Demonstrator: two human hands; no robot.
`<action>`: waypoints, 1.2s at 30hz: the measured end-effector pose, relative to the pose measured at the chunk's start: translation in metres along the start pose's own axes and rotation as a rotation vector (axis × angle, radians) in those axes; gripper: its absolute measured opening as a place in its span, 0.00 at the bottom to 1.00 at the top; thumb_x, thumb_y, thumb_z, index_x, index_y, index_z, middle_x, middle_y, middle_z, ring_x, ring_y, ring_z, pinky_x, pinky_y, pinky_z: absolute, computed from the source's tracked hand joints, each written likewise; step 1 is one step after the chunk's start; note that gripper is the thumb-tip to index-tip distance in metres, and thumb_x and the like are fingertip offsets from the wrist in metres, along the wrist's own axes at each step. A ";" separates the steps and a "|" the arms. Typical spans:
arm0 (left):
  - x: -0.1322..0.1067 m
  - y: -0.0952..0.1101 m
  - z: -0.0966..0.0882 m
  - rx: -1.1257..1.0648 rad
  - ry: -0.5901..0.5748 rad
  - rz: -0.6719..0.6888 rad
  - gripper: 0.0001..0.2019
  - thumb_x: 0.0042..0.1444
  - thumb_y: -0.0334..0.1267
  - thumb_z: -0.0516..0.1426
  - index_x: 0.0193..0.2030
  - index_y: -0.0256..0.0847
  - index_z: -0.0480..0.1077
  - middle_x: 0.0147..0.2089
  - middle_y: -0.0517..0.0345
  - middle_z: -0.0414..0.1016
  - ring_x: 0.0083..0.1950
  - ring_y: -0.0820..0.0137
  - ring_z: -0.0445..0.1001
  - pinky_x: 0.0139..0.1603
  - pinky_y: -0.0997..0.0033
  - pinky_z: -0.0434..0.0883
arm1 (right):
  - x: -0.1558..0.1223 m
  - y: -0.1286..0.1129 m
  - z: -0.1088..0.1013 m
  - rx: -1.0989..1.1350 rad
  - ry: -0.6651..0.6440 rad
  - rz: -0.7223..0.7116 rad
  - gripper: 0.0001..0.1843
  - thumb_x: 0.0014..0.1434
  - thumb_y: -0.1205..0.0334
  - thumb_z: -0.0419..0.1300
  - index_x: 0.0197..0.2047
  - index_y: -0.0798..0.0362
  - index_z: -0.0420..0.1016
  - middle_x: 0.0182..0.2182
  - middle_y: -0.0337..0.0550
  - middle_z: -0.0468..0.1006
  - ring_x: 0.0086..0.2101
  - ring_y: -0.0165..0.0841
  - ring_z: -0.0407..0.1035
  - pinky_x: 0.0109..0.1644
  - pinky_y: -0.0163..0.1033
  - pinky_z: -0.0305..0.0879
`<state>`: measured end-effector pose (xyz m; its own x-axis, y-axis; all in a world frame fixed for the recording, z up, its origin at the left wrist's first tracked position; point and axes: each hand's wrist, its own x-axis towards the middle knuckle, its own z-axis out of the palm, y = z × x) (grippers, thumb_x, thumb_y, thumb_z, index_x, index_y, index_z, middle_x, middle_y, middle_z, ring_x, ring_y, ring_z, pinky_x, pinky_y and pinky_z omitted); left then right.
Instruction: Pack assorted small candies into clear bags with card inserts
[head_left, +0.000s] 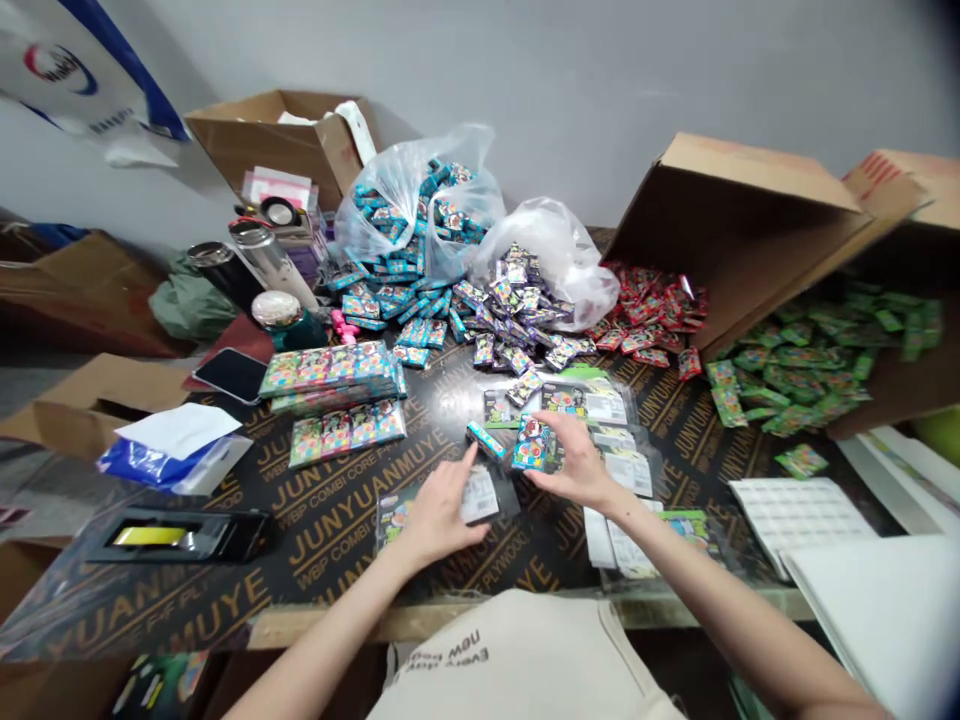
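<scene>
My right hand [574,462] grips a small blue candy box [530,443] between thumb and fingers, its printed face turned up. My left hand [441,508] is open, thumb spread away, with the index fingertip at the end of a second blue box [486,440] that stands on its narrow side. Under the left hand lies a flat clear pouch with a white label [480,495]. More printed pouches [630,470] lie overlapped beneath and beside my right hand. A purple-black packet [524,387] rests on the pouches just beyond the hands.
Behind are a plastic bag of blue boxes [420,215], a purple packet pile [517,300], red packets [649,310] and a carton of green packets [810,360]. Stacked filled packs [337,375], a phone [231,374], flasks [270,260] and a tape dispenser [180,536] stand left.
</scene>
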<state>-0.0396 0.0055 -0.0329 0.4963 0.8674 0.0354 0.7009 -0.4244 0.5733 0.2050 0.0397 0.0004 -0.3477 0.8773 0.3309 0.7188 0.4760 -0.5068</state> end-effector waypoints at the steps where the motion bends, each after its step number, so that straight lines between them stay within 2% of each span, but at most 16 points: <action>1: 0.002 0.001 -0.003 -0.022 0.041 0.003 0.51 0.40 0.42 0.60 0.66 0.41 0.32 0.51 0.47 0.63 0.51 0.57 0.62 0.52 0.57 0.62 | -0.007 -0.004 -0.001 -0.005 -0.004 -0.006 0.36 0.44 0.55 0.62 0.56 0.50 0.57 0.50 0.50 0.67 0.51 0.45 0.59 0.53 0.49 0.53; 4: 0.002 0.008 -0.009 -0.067 0.097 0.019 0.53 0.38 0.41 0.61 0.66 0.41 0.30 0.52 0.47 0.61 0.52 0.56 0.61 0.52 0.55 0.61 | -0.022 -0.015 -0.001 -0.019 -0.022 -0.028 0.35 0.45 0.54 0.61 0.57 0.50 0.57 0.51 0.51 0.65 0.51 0.46 0.59 0.52 0.49 0.52; 11: -0.004 0.023 -0.007 -0.049 0.113 0.037 0.54 0.38 0.38 0.60 0.66 0.39 0.28 0.51 0.47 0.62 0.51 0.56 0.61 0.53 0.55 0.60 | -0.041 -0.029 0.001 0.063 -0.115 -0.109 0.36 0.43 0.54 0.62 0.55 0.51 0.59 0.49 0.50 0.67 0.48 0.44 0.61 0.49 0.46 0.53; 17: -0.006 0.029 -0.005 -0.051 0.073 0.119 0.54 0.37 0.39 0.60 0.66 0.42 0.29 0.51 0.49 0.63 0.52 0.57 0.61 0.55 0.54 0.58 | -0.045 -0.025 0.007 0.203 -0.193 -0.157 0.37 0.41 0.52 0.64 0.54 0.51 0.59 0.48 0.48 0.69 0.47 0.42 0.62 0.51 0.45 0.53; 19: -0.007 0.027 -0.004 -0.058 0.064 0.123 0.54 0.37 0.39 0.60 0.66 0.42 0.29 0.51 0.50 0.63 0.52 0.57 0.61 0.55 0.54 0.58 | -0.049 -0.022 0.012 0.205 -0.167 -0.148 0.43 0.39 0.48 0.65 0.57 0.51 0.57 0.49 0.50 0.68 0.50 0.44 0.60 0.52 0.46 0.52; 21: -0.008 0.025 -0.005 -0.065 0.084 0.086 0.54 0.37 0.38 0.61 0.66 0.42 0.29 0.52 0.50 0.63 0.52 0.57 0.61 0.55 0.55 0.58 | -0.054 -0.023 0.017 0.174 -0.074 -0.107 0.48 0.38 0.43 0.66 0.59 0.51 0.53 0.51 0.52 0.68 0.53 0.46 0.57 0.55 0.49 0.48; 23: -0.008 0.022 -0.005 -0.075 0.104 0.046 0.55 0.37 0.39 0.61 0.66 0.42 0.27 0.52 0.49 0.63 0.52 0.57 0.62 0.55 0.55 0.58 | -0.057 -0.026 0.022 0.167 -0.058 -0.101 0.47 0.43 0.42 0.63 0.61 0.50 0.49 0.50 0.51 0.70 0.54 0.45 0.57 0.57 0.50 0.43; 24: -0.009 0.021 -0.005 -0.080 0.108 0.036 0.55 0.38 0.39 0.61 0.66 0.42 0.27 0.52 0.49 0.63 0.52 0.57 0.62 0.55 0.55 0.58 | -0.057 -0.027 0.023 0.180 -0.103 -0.125 0.44 0.47 0.44 0.61 0.62 0.49 0.48 0.48 0.49 0.71 0.53 0.43 0.58 0.58 0.50 0.41; 26: -0.008 0.020 -0.005 -0.083 0.101 0.023 0.55 0.38 0.40 0.61 0.66 0.42 0.27 0.52 0.49 0.63 0.52 0.57 0.62 0.54 0.55 0.59 | -0.047 -0.022 0.024 0.190 -0.171 -0.154 0.34 0.55 0.48 0.55 0.62 0.47 0.48 0.47 0.45 0.72 0.51 0.39 0.60 0.58 0.49 0.40; 28: -0.007 0.021 -0.003 -0.074 0.092 0.005 0.55 0.38 0.40 0.61 0.66 0.42 0.28 0.51 0.49 0.63 0.51 0.56 0.62 0.53 0.55 0.59 | -0.026 -0.008 0.024 0.115 -0.076 -0.055 0.29 0.58 0.50 0.51 0.61 0.46 0.51 0.50 0.45 0.69 0.52 0.38 0.59 0.57 0.48 0.43; 30: -0.007 0.022 0.002 -0.050 0.074 -0.006 0.55 0.37 0.41 0.61 0.66 0.43 0.29 0.51 0.49 0.64 0.50 0.57 0.62 0.52 0.56 0.60 | 0.004 0.013 0.023 -0.041 0.088 0.122 0.32 0.55 0.48 0.54 0.60 0.48 0.53 0.55 0.49 0.64 0.54 0.42 0.55 0.55 0.48 0.45; 31: -0.006 0.023 0.006 -0.031 0.057 -0.003 0.54 0.37 0.41 0.62 0.66 0.42 0.30 0.50 0.49 0.64 0.50 0.57 0.62 0.52 0.56 0.60 | 0.020 0.025 0.023 -0.123 0.120 0.190 0.37 0.51 0.46 0.57 0.61 0.49 0.53 0.56 0.52 0.60 0.55 0.45 0.53 0.54 0.49 0.46; 33: -0.006 0.024 0.015 0.014 0.016 0.014 0.54 0.36 0.41 0.62 0.66 0.42 0.34 0.50 0.49 0.64 0.50 0.57 0.62 0.52 0.56 0.60 | 0.049 0.044 0.025 -0.251 0.092 0.279 0.45 0.44 0.43 0.61 0.62 0.49 0.52 0.56 0.55 0.59 0.54 0.50 0.52 0.52 0.51 0.47; 36: -0.006 0.024 0.029 0.063 -0.021 0.014 0.52 0.33 0.39 0.63 0.65 0.43 0.42 0.50 0.49 0.65 0.51 0.56 0.62 0.53 0.54 0.58 | 0.076 0.054 0.030 -0.325 -0.020 0.344 0.46 0.43 0.45 0.62 0.62 0.50 0.52 0.47 0.56 0.68 0.47 0.50 0.60 0.49 0.50 0.50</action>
<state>-0.0113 -0.0170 -0.0429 0.5170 0.8556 0.0254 0.7243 -0.4530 0.5198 0.1989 0.1334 -0.0260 -0.0658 0.9832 0.1705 0.9444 0.1165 -0.3075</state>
